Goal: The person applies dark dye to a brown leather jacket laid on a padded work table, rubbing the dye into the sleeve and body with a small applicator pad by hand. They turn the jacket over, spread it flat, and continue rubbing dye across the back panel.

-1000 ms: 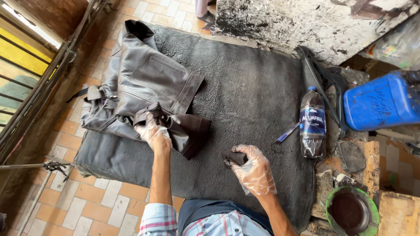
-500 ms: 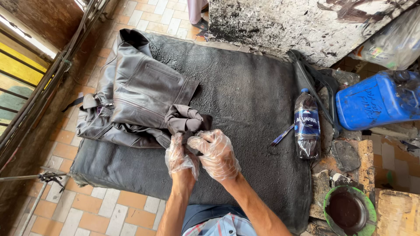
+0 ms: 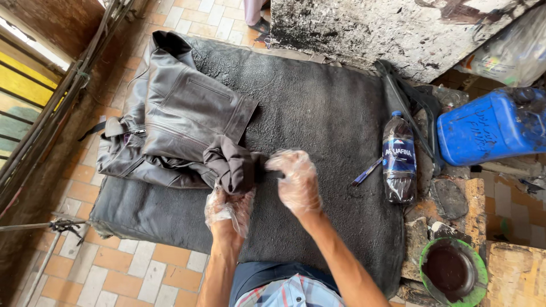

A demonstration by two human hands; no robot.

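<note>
I see my left hand [image 3: 228, 207], in a thin clear glove, under the bunched sleeve [image 3: 234, 165] of the jacket [image 3: 182, 122]; its fingers are wrapped around the sleeve end and pinch the dark leather. My right hand [image 3: 296, 181], gloved too, is at the sleeve tip, just beside the left. Its fingers are curled together on something small and dark pressed to the leather, but I cannot tell what it is.

The jacket lies folded on the left half of a dark grey mat [image 3: 318, 113] that covers the tabletop, collar away from me, the sleeve pulled toward the mat's middle.

On the mat's right edge a plastic bottle [image 3: 399, 156] with a blue cap lies on its side. A blue pen [image 3: 367, 171] lies just beside it, on the side toward my hands. Beyond the bottle is a blue jerrycan [image 3: 492, 126], well apart from my hands. At the lower right a green-rimmed bowl [image 3: 452, 272] holds a dark brown liquid. Orange floor tiles [image 3: 142, 273] show below the mat.
</note>
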